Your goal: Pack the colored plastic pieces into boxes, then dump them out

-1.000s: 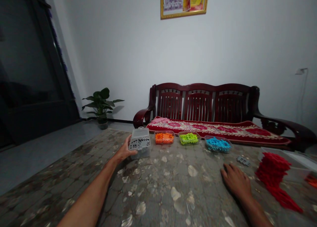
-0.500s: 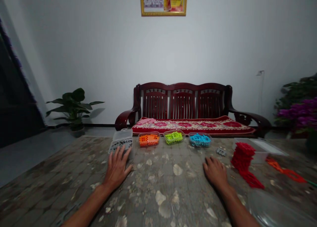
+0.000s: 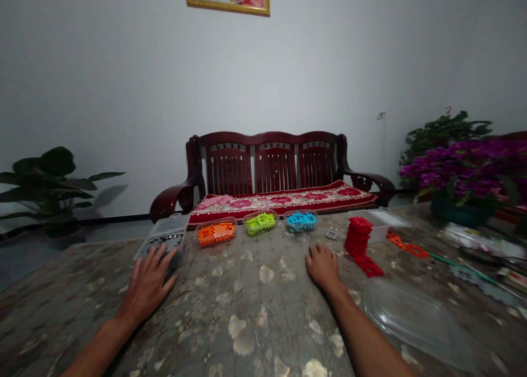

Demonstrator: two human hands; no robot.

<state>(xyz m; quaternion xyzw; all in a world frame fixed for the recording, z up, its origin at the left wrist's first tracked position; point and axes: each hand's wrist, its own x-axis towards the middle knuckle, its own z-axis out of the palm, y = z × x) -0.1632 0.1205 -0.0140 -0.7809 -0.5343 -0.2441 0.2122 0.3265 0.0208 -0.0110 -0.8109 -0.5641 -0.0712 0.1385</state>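
Note:
My left hand has its fingers spread at the near side of a clear lidded box with small black and grey pieces in it. The fingertips overlap the box's front edge; whether they touch the pieces I cannot tell. My right hand rests on the patterned tablecloth, palm down, fingers slightly bent and holding nothing visible. Just beyond it lies a flat grey toothed piece. To its right stands an upright stack of red interlocking pieces, with a flat red part at its foot.
Clear tubs of orange, lime green and blue pieces line the far edge. A clear plastic lid lies near my right forearm. Orange linked pieces and purple flowers are at right; a wooden bench stands behind.
My view has turned to the right, so everything sits further left and more of the table's right side shows. Both hands keep nearly the same places on the table.

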